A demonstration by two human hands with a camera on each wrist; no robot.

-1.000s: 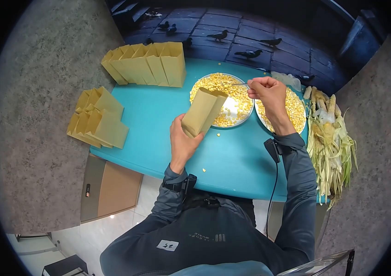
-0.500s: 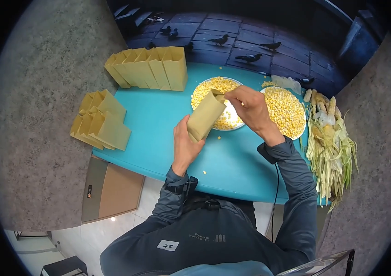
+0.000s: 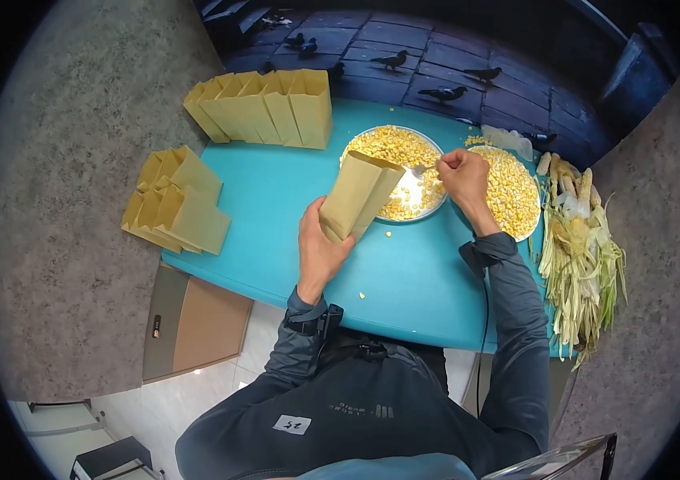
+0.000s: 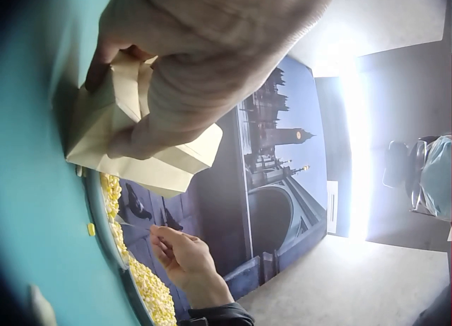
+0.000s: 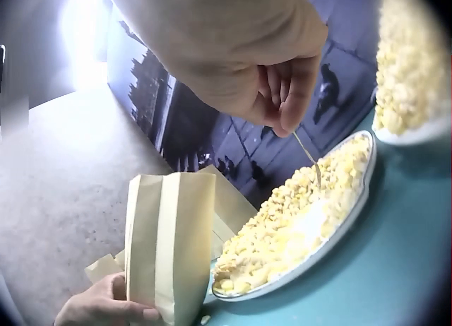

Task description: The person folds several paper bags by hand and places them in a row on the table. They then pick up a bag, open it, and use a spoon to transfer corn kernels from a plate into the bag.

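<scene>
My left hand [image 3: 322, 250] grips a brown paper bag [image 3: 356, 192] low on its body. The bag tilts to the right, its open mouth beside the left plate of corn kernels [image 3: 392, 144]. Between thumb and fingertips, my right hand [image 3: 468, 182] pinches the thin handle of a small metal spoon [image 5: 318, 172]. The spoon's bowl is down at the kernels of that plate, near a bare white patch. In the left wrist view the left thumb and fingers hold the bag [image 4: 176, 163] from both sides. What lies inside the bag is hidden.
A second plate heaped with kernels [image 3: 508, 196] stands on the right. Corn husks and cobs [image 3: 576, 248] hang at the table's right edge. Rows of open paper bags [image 3: 268, 108] stand at the back left, more bags [image 3: 176, 204] at the left edge. Loose kernels [image 3: 362, 296] dot the blue table [image 3: 412, 296].
My right hand moved left to the bag's mouth with the spoon, then back right over the left plate. The left hand still holds the bag in nearly the same place.
</scene>
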